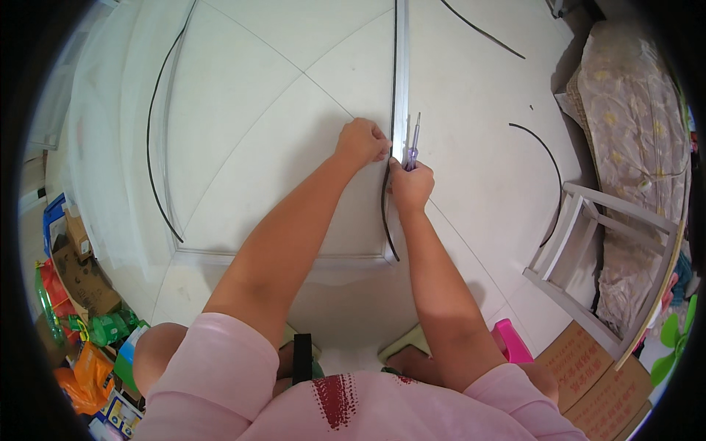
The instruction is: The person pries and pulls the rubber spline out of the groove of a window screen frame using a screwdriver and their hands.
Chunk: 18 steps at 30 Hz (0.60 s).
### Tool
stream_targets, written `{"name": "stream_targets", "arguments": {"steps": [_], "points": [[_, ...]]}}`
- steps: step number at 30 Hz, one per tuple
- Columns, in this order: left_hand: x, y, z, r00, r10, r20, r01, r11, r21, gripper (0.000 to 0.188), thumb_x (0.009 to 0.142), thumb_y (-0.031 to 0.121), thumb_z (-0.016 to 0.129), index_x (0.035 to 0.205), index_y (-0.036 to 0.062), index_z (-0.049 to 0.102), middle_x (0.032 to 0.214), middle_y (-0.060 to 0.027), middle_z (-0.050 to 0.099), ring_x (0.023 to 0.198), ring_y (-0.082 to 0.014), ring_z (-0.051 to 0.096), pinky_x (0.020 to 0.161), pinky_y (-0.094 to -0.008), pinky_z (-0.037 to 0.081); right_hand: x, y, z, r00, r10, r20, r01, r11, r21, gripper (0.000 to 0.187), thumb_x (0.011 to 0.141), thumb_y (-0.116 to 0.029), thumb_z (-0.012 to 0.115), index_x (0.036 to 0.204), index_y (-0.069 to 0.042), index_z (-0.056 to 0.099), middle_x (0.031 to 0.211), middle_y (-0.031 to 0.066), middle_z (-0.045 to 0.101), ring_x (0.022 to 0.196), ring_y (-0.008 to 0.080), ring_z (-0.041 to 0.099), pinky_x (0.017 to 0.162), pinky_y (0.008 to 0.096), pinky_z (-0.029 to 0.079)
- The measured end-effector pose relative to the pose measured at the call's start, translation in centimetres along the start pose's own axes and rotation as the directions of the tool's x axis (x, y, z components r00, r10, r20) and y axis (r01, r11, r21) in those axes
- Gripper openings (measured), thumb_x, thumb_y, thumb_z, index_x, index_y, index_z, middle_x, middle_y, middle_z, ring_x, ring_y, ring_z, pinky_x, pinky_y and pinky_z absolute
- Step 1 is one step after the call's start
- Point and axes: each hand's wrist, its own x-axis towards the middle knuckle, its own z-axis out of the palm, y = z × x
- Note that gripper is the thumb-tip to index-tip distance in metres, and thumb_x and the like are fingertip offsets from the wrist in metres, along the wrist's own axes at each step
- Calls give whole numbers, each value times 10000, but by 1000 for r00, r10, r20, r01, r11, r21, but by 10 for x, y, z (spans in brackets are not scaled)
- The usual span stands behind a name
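On the floor, the left hand (362, 141) pinches one strip (385, 213) against the frame (400, 88); the right hand (412, 184) grips one screwdriver (414, 138), seemingly pressing it in.

Both your forearms extend forward from the lower edge and converge at centre. Your left hand (360, 142) is curled, knuckles up, fingertips pinched together at its right side. Your right hand (412, 184) sits just beside it, slightly nearer you, fingers closed in a grip.
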Motion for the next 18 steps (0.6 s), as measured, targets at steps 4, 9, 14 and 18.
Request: {"name": "stream_targets", "arguments": {"steps": [4,9,14,18], "points": [[-20,-12,1,998,-50,37,48,997,62,121,751,25,702,787,-83,661,703,-135,671,588,-157,655,572,-267,574,1,6,-5,997,-78,8,77,995,61,292,763,-209,703,618,14,582,536,120,586,466,248,575,544,387,484],[-29,-17,1,996,-85,23,86,996,-33,121,745,35,715,776,-76,679,702,-128,678,598,-150,658,577,-259,568,-3,5,-5,994,-91,56,75,969,234,266,774,-166,680,618,22,575,524,88,571,428,188,566,468,344,480],[-34,-15,5,1000,-29,4,29,996,83,155,751,83,716,759,-68,685,662,-116,676,580,-140,659,555,-252,544,-2,5,-6,995,-73,61,55,963,262,255,777,-146,682,625,28,574,529,87,565,422,176,566,440,327,481],[-39,-15,16,996,68,-64,-47,956,289,204,759,140,722,754,-61,690,629,-102,669,557,-126,653,540,-246,525,-1,7,-7,994,-88,69,67,963,262,260,775,-149,692,627,29,573,534,87,568,429,176,571,440,330,482]]}}
